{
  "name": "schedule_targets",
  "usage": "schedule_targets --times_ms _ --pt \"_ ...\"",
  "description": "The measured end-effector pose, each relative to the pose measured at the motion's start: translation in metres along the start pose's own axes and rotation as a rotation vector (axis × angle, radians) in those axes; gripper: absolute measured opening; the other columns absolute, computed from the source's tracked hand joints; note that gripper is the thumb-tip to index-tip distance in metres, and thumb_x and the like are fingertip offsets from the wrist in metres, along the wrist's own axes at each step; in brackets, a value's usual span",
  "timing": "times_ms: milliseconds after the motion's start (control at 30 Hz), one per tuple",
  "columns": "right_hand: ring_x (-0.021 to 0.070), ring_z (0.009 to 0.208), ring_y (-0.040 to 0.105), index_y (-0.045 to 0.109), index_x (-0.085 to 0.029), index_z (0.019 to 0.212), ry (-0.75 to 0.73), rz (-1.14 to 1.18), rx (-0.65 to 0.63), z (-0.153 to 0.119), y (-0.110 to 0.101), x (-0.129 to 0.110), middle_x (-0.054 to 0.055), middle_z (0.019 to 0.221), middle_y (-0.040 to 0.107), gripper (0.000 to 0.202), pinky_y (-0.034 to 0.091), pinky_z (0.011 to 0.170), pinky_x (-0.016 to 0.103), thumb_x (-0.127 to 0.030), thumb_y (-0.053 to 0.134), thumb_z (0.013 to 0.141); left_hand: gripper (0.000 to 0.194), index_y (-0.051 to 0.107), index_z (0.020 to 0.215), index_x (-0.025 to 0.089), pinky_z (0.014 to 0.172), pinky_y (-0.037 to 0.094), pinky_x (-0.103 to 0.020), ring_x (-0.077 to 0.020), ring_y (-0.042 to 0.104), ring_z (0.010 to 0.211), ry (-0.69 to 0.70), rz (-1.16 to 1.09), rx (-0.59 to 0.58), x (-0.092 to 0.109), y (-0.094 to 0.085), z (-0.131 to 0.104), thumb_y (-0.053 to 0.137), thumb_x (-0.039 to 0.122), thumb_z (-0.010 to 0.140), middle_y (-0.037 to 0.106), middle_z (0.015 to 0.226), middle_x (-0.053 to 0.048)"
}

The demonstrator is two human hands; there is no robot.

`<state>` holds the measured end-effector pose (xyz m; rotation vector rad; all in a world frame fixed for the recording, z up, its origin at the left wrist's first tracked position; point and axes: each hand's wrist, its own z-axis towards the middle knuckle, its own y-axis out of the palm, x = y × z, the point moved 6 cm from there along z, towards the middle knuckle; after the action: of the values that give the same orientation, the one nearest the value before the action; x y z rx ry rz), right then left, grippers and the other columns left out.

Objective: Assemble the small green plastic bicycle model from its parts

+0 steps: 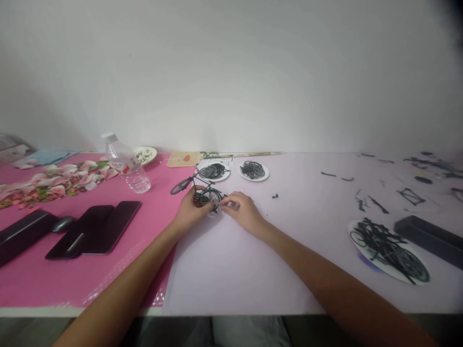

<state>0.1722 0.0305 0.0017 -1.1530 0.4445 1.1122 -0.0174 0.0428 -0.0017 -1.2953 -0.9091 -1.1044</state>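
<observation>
A small dark model bicycle point(198, 187) is held above the table's middle, its front wheel sticking out to the left and tilted. My left hand point(191, 208) grips it around the frame and rear wheel, thumb and fingers closed. At the rear wheel's right side, my right hand point(241, 207) pinches with thumb and forefinger; whatever small piece is between the fingertips is too small to make out. Just behind the bicycle stands a white plate point(228, 176) of black wheel-like parts, and a second such plate point(266, 176) lies to its right.
On the right are a plate point(352, 225) of black bicycle parts, a black tray point(430, 236) and scattered black pieces point(410, 196). Leftward are a plastic bottle point(126, 164), artificial flowers point(65, 179), a dark phone point(112, 229) and a small dish point(154, 153). A wall stands behind.
</observation>
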Motion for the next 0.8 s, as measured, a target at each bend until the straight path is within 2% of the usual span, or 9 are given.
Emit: schedule_targets --times_ms 233,433,567,800 --pt "0.0197 0.088 0.062 0.083 -0.029 0.096 0.001 0.020 0.018 0.001 -0.001 0.001 0.004 0.093 0.069 0.012 0.050 0.075 0.032 -0.024 0.080 0.085 0.053 0.057 0.117 0.019 0.073 0.056 -0.030 -0.0202 0.071 0.081 0.034 -0.110 -0.070 -0.006 0.005 0.002 0.084 0.034 0.075 0.073 0.093 -0.005" --pt "0.0187 0.086 0.061 0.081 -0.026 0.095 -0.015 -0.001 0.038 0.001 -0.003 -0.004 0.003 0.088 0.068 0.008 0.049 0.077 0.032 -0.024 0.077 0.088 0.052 0.058 0.117 0.017 0.082 0.058 -0.037 -0.0230 0.074 0.090 0.015 -0.126 -0.114 -0.008 0.006 0.003 0.083 0.041 0.078 0.074 0.105 -0.010" --pt "0.0191 0.087 0.062 0.078 -0.024 0.094 -0.035 0.002 0.070 0.002 -0.005 -0.006 0.003 0.090 0.069 0.006 0.049 0.079 0.032 -0.023 0.074 0.090 0.056 0.054 0.121 0.017 0.088 0.058 -0.039 -0.0250 0.075 0.097 0.022 -0.212 -0.165 -0.008 0.009 0.003 0.082 0.045 0.081 0.074 0.110 -0.012" --pt "0.0178 0.085 0.062 0.076 -0.024 0.091 -0.033 0.000 0.101 0.002 -0.006 -0.007 0.002 0.087 0.066 0.004 0.049 0.078 0.031 -0.022 0.072 0.090 0.058 0.052 0.123 0.019 0.085 0.057 -0.035 -0.0225 0.074 0.094 0.040 -0.267 -0.212 -0.015 0.013 0.005 0.083 0.044 0.081 0.074 0.104 -0.009"
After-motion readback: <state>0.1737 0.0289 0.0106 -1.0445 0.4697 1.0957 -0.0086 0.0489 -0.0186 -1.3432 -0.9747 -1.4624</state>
